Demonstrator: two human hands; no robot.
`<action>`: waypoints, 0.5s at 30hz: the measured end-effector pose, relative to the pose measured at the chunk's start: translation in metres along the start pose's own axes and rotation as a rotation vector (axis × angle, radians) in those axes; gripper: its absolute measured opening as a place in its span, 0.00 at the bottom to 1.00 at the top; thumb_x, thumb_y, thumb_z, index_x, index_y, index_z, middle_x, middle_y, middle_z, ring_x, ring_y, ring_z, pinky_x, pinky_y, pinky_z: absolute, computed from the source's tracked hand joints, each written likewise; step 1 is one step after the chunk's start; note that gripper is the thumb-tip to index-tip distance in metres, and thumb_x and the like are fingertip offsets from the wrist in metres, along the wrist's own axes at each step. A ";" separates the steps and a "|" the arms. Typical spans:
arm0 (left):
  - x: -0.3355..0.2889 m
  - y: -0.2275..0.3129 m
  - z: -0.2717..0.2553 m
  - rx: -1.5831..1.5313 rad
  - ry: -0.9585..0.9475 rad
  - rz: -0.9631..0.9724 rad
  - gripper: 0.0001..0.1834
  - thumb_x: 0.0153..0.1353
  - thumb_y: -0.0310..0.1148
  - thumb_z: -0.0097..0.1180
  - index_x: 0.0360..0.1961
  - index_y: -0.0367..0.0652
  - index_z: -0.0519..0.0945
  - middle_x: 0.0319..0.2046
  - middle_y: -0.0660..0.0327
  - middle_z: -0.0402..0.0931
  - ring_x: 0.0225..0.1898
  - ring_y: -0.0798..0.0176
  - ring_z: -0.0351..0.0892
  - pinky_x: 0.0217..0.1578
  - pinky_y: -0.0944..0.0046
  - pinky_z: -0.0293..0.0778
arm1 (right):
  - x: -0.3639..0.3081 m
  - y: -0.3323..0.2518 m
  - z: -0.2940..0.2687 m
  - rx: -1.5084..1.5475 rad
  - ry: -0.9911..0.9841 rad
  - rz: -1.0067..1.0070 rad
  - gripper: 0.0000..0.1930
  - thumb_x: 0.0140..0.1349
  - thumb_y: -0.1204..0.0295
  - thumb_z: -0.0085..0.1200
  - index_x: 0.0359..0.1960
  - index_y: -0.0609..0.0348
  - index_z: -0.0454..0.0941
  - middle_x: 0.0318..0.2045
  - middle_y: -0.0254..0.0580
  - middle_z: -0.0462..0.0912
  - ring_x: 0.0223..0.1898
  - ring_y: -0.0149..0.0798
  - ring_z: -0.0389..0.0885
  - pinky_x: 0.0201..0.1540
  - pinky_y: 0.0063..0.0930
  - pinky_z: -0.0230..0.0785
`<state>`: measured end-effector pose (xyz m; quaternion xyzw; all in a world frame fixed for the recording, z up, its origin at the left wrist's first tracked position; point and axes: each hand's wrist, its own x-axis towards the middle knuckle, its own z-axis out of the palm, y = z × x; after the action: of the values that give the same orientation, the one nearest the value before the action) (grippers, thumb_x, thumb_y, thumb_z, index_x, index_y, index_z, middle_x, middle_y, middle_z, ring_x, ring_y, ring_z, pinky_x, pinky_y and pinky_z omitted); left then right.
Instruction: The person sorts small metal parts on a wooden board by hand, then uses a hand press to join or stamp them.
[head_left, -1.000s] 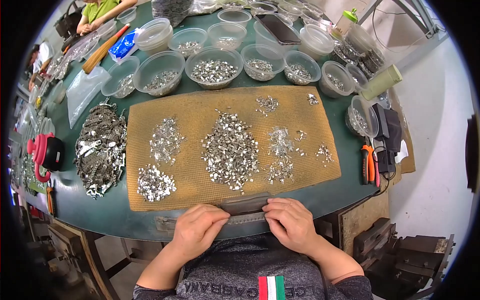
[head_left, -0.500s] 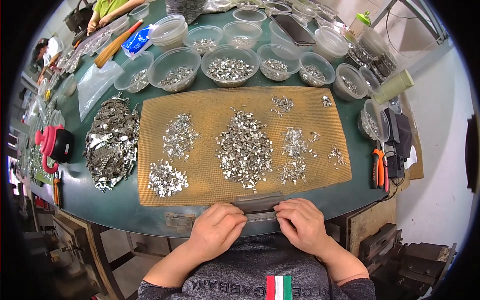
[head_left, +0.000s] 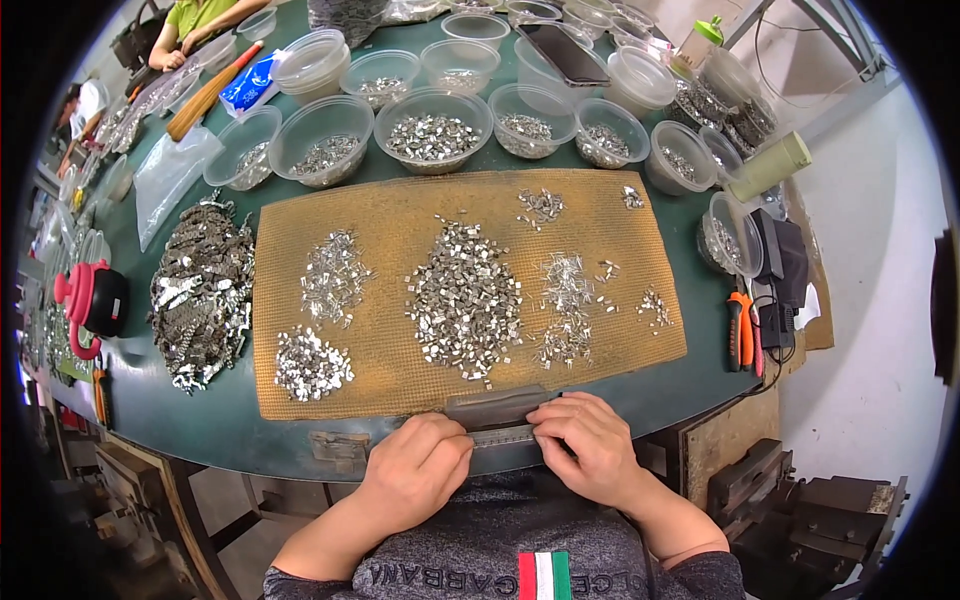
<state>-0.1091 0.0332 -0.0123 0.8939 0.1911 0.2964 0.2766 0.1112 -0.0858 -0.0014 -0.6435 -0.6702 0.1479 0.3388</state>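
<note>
At the table's near edge my left hand [head_left: 420,468] and my right hand [head_left: 590,447] face each other, fingers bent inward. Between them runs a narrow grey strip [head_left: 503,438] with fine marks or teeth along it, each end pinched in my fingers. Just beyond it a dark flat bar [head_left: 495,404] lies against the edge of a tan textured mat [head_left: 390,385]. A large heap of small metal pieces [head_left: 465,300] sits mid-mat, with smaller piles of silvery pieces [head_left: 313,365] and thin bits [head_left: 565,285] to either side.
Clear plastic bowls [head_left: 433,160] of metal pieces line the back, a phone [head_left: 563,54] among them. At left lie a mound of metal strips [head_left: 203,290] and a pink-black cup [head_left: 95,300]. Orange-handled pliers [head_left: 740,330] rest at right. Another person's hands [head_left: 180,50] are far left.
The whole view has shifted slightly, with the table's contents now a little further left. Both hands keep their hold on the strip, in nearly the same pose.
</note>
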 end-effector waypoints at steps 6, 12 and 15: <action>0.000 -0.005 -0.006 -0.095 -0.060 -0.065 0.10 0.55 0.23 0.70 0.37 0.40 0.83 0.38 0.59 0.81 0.39 0.54 0.83 0.37 0.58 0.80 | -0.005 -0.002 0.007 -0.094 0.050 -0.056 0.11 0.55 0.81 0.66 0.39 0.57 0.80 0.43 0.39 0.89 0.46 0.43 0.88 0.58 0.46 0.77; 0.000 -0.004 -0.011 -0.130 -0.072 -0.099 0.09 0.57 0.23 0.69 0.38 0.40 0.82 0.38 0.60 0.81 0.39 0.53 0.83 0.38 0.58 0.80 | -0.007 -0.007 -0.002 -0.201 -0.021 -0.111 0.11 0.56 0.76 0.67 0.41 0.56 0.84 0.48 0.36 0.88 0.51 0.39 0.87 0.61 0.43 0.74; 0.000 -0.002 -0.008 -0.074 -0.067 -0.059 0.09 0.56 0.22 0.69 0.38 0.39 0.82 0.39 0.59 0.80 0.39 0.53 0.83 0.38 0.58 0.80 | -0.011 -0.004 -0.001 -0.237 -0.033 -0.148 0.11 0.57 0.76 0.67 0.43 0.56 0.85 0.50 0.36 0.88 0.53 0.39 0.86 0.61 0.43 0.73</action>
<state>-0.1152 0.0381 -0.0084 0.8864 0.1969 0.2650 0.3244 0.1084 -0.0971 -0.0006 -0.6253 -0.7342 0.0528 0.2593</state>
